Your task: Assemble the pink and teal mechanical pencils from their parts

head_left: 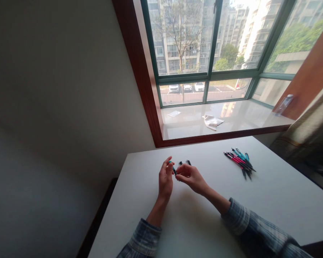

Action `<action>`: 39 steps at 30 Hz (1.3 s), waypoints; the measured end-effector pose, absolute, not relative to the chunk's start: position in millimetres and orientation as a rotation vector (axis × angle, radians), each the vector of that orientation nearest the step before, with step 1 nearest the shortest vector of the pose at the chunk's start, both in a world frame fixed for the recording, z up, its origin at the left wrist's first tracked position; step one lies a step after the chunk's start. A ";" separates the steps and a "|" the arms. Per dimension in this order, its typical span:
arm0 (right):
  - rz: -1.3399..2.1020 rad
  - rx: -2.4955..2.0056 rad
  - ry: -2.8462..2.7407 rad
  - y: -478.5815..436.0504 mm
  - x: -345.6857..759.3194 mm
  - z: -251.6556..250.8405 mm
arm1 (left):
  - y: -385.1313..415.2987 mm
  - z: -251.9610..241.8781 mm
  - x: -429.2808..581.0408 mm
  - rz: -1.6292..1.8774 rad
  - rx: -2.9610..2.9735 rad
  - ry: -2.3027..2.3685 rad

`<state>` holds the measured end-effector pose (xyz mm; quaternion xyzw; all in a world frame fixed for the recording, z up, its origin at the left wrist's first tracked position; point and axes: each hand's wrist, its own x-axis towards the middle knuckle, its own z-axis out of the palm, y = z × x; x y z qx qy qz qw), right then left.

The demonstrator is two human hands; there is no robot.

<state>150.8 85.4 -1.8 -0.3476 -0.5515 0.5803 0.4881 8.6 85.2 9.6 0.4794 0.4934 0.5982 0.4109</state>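
Observation:
A teal pen with a dark lower end [174, 170] is held above the white table [204, 222]. My left hand [165, 182] is closed around its teal upper part, with thumb and fingers on either side. From the right, my right hand [193, 179] pinches at the dark lower end, its thumb and fingertips together there. Just behind my hands, black pens or pen parts [188, 162] lie on the table, partly covered by the right hand. The exact contact of the right fingertips is small and hard to make out.
A pile of pink, teal and black pens [239, 160] lies at the table's back right. Beyond the table, a crumpled white cloth or paper [212, 122], a flat paper [174, 113] and a clear bottle [284, 105] are on the windowsill. A curtain [301, 125] hangs at right.

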 end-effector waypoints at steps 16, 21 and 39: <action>1.091 -0.967 -1.155 104.3 189.6 10.5 | 83.0 1.5 15.8 1.319 0.908 1.024; 1.063 -0.933 -1.169 101.9 190.1 18.4 | 77.7 3.2 23.5 1.239 0.803 0.964; 0.354 -1.520 -1.820 92.8 249.6 -31.4 | 79.6 9.4 15.2 1.302 0.848 1.045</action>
